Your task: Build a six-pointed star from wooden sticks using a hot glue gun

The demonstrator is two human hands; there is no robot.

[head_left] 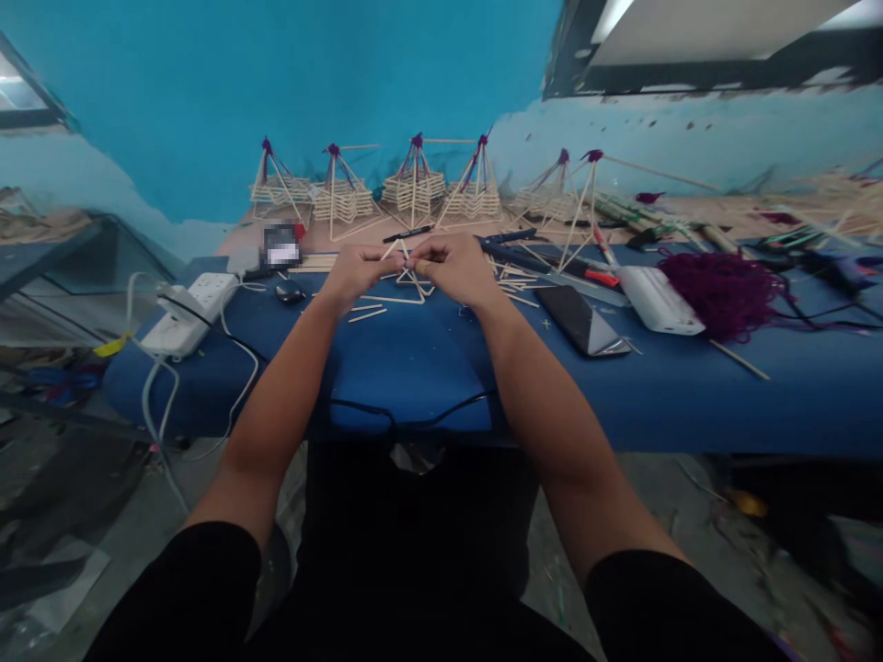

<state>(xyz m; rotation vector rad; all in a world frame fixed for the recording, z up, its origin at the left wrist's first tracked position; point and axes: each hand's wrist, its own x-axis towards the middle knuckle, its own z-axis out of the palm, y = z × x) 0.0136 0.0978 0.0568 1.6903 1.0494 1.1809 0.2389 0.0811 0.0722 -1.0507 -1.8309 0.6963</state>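
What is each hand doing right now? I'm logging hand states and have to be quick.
Left hand: fingers closed, pinching the thin stick frame.
Right hand: fingers closed, pinching the same frame from the other side.

Dim, bluish picture with daylight from upper right, strong wide-angle bending at the edges, and murky foreground shadows.

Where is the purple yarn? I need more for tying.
In the head view, the purple yarn lies on the blue table, right of the hands, beside the white box.
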